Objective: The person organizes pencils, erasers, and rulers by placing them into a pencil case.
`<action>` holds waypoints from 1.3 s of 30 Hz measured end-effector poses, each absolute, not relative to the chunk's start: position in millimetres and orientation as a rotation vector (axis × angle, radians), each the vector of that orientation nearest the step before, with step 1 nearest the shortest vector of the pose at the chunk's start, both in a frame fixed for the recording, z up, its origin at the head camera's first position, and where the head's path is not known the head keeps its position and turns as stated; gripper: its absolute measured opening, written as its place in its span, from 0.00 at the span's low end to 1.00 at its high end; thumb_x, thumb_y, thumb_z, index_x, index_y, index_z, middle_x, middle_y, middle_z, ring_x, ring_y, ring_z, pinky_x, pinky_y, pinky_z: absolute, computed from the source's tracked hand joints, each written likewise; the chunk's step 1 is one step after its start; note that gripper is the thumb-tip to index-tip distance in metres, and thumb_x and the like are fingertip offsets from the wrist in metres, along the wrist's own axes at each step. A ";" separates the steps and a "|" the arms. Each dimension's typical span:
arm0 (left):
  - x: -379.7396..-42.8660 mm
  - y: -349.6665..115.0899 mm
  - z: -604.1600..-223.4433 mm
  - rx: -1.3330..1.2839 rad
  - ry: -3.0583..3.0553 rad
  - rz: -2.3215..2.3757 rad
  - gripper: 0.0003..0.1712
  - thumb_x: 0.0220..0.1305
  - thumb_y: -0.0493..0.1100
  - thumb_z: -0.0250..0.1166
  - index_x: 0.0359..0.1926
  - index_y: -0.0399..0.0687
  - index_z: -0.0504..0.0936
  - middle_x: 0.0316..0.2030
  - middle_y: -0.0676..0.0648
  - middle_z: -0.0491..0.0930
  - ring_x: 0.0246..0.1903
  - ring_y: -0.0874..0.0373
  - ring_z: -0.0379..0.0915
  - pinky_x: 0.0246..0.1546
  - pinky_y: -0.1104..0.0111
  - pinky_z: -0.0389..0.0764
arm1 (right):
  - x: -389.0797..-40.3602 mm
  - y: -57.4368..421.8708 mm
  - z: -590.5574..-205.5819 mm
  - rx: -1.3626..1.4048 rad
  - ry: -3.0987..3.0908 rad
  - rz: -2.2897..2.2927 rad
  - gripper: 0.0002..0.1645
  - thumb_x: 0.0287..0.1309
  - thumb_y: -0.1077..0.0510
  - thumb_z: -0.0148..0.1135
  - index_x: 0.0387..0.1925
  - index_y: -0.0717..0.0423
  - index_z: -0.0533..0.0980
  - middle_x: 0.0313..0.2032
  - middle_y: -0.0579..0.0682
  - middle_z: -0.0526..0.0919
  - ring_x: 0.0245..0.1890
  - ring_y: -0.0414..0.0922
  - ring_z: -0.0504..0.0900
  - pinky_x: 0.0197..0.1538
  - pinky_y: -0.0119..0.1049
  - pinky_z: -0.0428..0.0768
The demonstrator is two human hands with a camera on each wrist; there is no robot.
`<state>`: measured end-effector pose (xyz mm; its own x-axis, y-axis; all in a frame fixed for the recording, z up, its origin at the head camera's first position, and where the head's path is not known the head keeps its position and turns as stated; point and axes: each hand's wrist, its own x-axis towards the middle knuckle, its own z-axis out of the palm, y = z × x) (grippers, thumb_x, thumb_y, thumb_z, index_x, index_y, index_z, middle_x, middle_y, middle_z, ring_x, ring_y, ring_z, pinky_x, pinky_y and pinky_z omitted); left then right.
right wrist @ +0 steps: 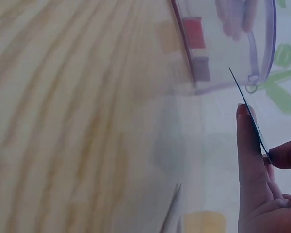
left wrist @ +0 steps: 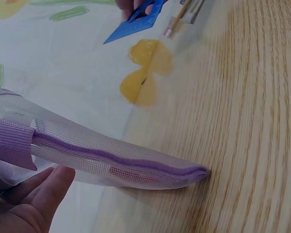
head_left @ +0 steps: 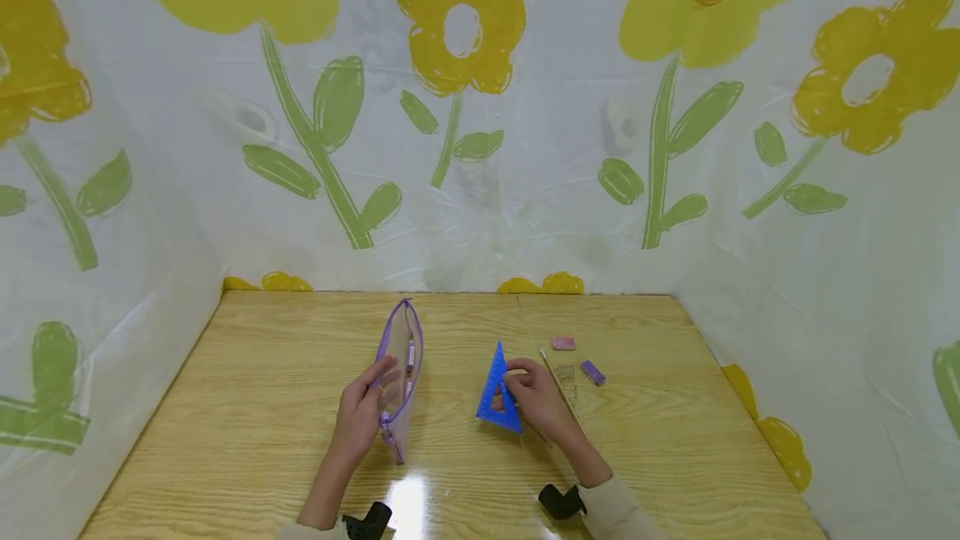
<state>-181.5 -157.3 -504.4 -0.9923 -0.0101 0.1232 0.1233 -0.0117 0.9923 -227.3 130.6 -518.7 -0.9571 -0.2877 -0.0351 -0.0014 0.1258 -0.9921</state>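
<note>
In the head view my left hand (head_left: 358,411) grips a translucent mesh zip pouch (head_left: 393,344) with purple trim by its near side. The pouch stands on edge with its mouth spread, and small things show inside. The right wrist view shows a red block (right wrist: 195,33) and a greyish-purple block (right wrist: 202,69) through its wall. To the right, my right hand (head_left: 542,398) pinches a blue set square (head_left: 497,369) between thumb and fingers, above the table. In the right wrist view the set square appears edge-on. A gap separates it from the pouch.
Right of my right hand lie a pencil (head_left: 562,394), a clear protractor (head_left: 571,375), a pink eraser (head_left: 563,343) and a purple eraser (head_left: 592,372). The wooden table (head_left: 247,407) meets flower-printed cloth walls (head_left: 525,215) at the back and sides.
</note>
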 end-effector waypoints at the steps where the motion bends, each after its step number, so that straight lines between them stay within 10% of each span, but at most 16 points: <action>1: -181.5 -157.2 -504.2 -0.123 -2.140 -2.164 0.30 0.71 0.24 0.32 0.71 0.20 0.59 0.70 0.25 0.62 0.68 0.30 0.63 0.66 0.58 0.77 | -227.4 128.6 -516.9 -0.283 2.188 -1.919 0.17 0.77 0.61 0.49 0.58 0.71 0.68 0.36 0.64 0.87 0.31 0.52 0.90 0.27 0.29 0.85; 11: -180.2 -155.8 -501.5 -0.113 -2.145 -2.172 0.30 0.71 0.24 0.32 0.71 0.20 0.59 0.71 0.25 0.62 0.69 0.31 0.63 0.67 0.57 0.76 | -236.3 104.3 -497.6 -0.276 2.189 -1.922 0.16 0.76 0.59 0.51 0.57 0.67 0.71 0.33 0.57 0.87 0.29 0.49 0.89 0.34 0.44 0.92; 39: -182.3 -148.5 -501.8 -0.086 -2.283 -1.969 0.27 0.73 0.27 0.39 0.71 0.24 0.63 0.69 0.27 0.67 0.64 0.31 0.70 0.63 0.56 0.81 | -269.2 32.9 -442.7 -0.428 2.152 -1.904 0.16 0.74 0.61 0.52 0.57 0.66 0.71 0.34 0.68 0.86 0.26 0.50 0.89 0.31 0.42 0.92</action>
<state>-182.3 -148.5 -501.8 -0.9906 -0.0386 0.1316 0.1245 0.1494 0.9809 -269.2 32.9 -442.7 -0.9294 -0.3688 0.0169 -0.0616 0.1099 -0.9920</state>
